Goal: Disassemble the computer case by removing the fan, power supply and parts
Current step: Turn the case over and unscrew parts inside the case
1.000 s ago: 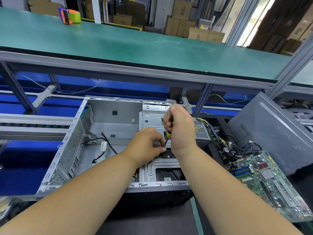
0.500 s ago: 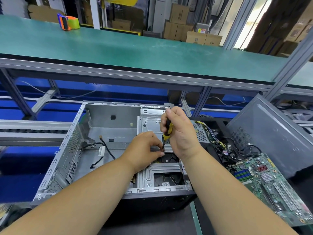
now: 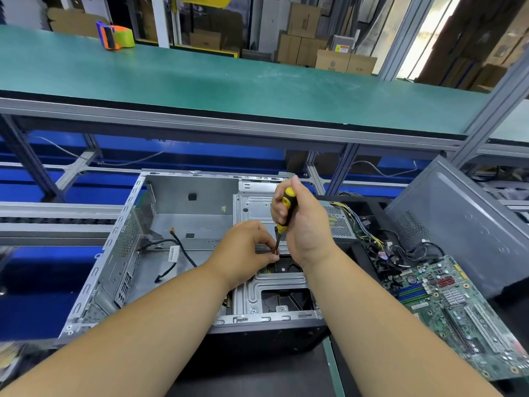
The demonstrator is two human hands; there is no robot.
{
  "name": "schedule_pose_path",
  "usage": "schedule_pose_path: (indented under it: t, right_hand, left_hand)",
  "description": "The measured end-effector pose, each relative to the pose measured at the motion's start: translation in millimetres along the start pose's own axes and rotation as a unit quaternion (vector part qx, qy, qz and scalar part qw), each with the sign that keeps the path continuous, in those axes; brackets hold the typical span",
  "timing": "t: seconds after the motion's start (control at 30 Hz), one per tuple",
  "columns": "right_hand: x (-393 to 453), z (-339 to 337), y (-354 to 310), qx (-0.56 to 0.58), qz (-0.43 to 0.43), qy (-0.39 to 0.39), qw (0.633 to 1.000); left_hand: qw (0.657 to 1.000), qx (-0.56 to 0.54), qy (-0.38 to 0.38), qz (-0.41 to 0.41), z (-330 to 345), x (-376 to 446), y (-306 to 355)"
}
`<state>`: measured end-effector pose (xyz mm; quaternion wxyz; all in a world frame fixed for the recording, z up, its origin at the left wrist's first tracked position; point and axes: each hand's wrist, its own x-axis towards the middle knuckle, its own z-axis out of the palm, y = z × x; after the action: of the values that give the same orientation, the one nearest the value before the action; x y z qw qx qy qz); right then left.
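No legible writing is made out; the white tag (image 3: pixel 172 253) on a loose cable inside the computer case (image 3: pixel 183 247) is too small to read. The case is laid open on the bench, centre frame. The left hand (image 3: pixel 246 253) is curled, fingertips pinched at the screwdriver tip over the drive cage (image 3: pixel 257 207). The right hand (image 3: pixel 303 224) is wrapped round the yellow-black screwdriver (image 3: pixel 286 210), held near upright. A motherboard (image 3: pixel 458 310) is seen at right, board markings unreadable.
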<state>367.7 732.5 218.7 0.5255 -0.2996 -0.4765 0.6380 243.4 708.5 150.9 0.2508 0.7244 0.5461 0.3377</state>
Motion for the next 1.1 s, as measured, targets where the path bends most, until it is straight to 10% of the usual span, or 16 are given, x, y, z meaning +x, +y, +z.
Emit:
schedule_pose_path:
  t: [1.1]
  right_hand:
    - [-3.6, -12.6, -9.0, -0.083, 0.004, -0.008, 0.996]
  left_hand:
    - [1.000, 0.019, -0.019, -0.006, -2.3, -0.5, 0.6]
